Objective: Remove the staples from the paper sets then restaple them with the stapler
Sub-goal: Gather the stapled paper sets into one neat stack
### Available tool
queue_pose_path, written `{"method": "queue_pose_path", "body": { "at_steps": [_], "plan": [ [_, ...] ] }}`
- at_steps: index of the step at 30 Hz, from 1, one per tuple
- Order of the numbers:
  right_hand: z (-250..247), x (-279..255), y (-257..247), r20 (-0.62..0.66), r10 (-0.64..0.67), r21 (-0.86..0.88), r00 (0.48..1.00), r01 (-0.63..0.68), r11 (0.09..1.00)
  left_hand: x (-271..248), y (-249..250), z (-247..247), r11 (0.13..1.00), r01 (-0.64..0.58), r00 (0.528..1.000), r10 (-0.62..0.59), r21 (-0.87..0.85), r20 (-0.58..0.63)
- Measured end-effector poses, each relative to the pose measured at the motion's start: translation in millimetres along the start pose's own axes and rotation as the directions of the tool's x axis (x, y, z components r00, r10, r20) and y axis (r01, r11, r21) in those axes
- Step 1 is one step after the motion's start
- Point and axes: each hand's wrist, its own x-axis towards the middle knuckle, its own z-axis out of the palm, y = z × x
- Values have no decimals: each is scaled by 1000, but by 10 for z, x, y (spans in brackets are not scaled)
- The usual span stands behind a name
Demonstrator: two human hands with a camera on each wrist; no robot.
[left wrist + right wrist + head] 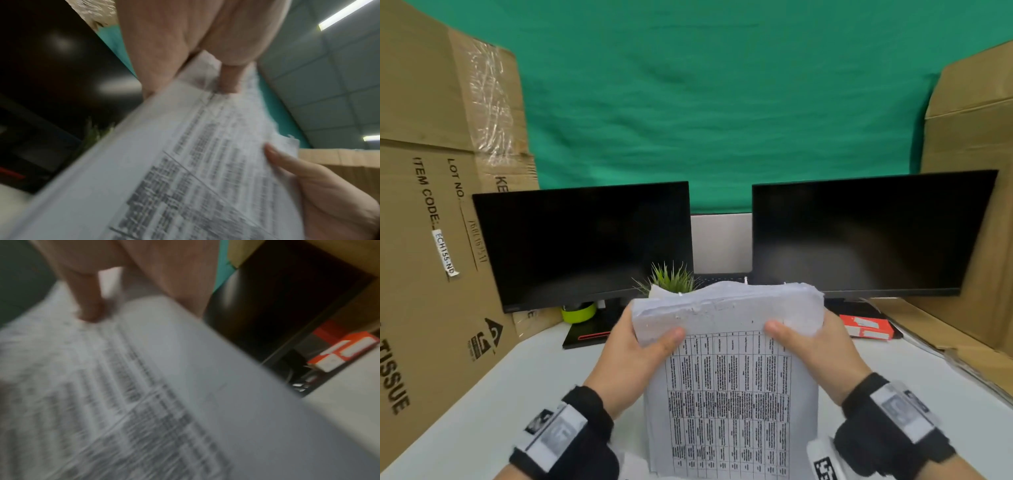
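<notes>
Printed carton [431, 240] stands at left of desk

Its side reads "ITEM CODE:", "LOT NO.", "TISSUE" and a white sticker [444, 253] "ECH155-ND"; the table text on the paper stack [729, 394] is too small to read.

Thick paper stack [729, 377] upright between left hand [633, 356], right hand [822, 353].

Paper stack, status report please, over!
Left hand and right hand both grip paper stack, upright over table. No stapler visible. Nothing blocking.
</notes>
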Motion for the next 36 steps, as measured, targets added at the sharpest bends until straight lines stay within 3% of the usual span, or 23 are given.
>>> {"method": "queue_pose_path", "body": {
  "at_steps": [2, 4, 8, 13, 16, 20, 22, 27, 31, 34, 36],
  "plan": [
    [104, -26, -36, -154, -104, 12, 983, 107, 994, -20, 8, 89, 998, -33, 999, 31, -62, -31],
    [112, -48, -63, -195, -160, 51, 968, 173, 984, -5, 13, 116, 993, -92, 995, 88, -75, -54],
    [105, -179, 18, -121, -98, 110, 988, 111, 988, -84, -28, 93, 994, -83, 993, 77, -67, -91],
    [67, -141, 159, -60, -59, 70, 996, 63, 996, -38, -177, 80, 999, 33, 984, -40, -41, -172],
    [104, -135, 222, -46, -28, 1, 999, 29, 1000, -13, -287, 123, 994, 107, 986, -106, 2, -126],
    [90, -166, 295, -55, -26, 6, 998, 26, 1000, -10, -308, 197, 994, 109, 977, -111, -24, -181],
    [94, -185, 323, -52, -44, -24, 998, 42, 999, -42, -297, 221, 994, 106, 988, -105, 2, -114],
    [70, -207, 427, -65, 40, -11, 997, -40, 999, -51, -512, 56, 980, 167, 986, -165, 105, -27],
    [78, -371, 649, 98, 185, -210, 978, -162, 964, -186, -847, -28, 899, 218, 954, -278, 379, 111],
    [55, -339, 641, 86, 219, -293, 972, -186, 938, -149, -870, -80, 816, 225, 942, -322, 533, 95],
    [-2, -266, 595, 57, 262, -294, 963, -234, 927, -107, -797, -101, 799, 260, 930, -358, 543, 81]
  ]
}}
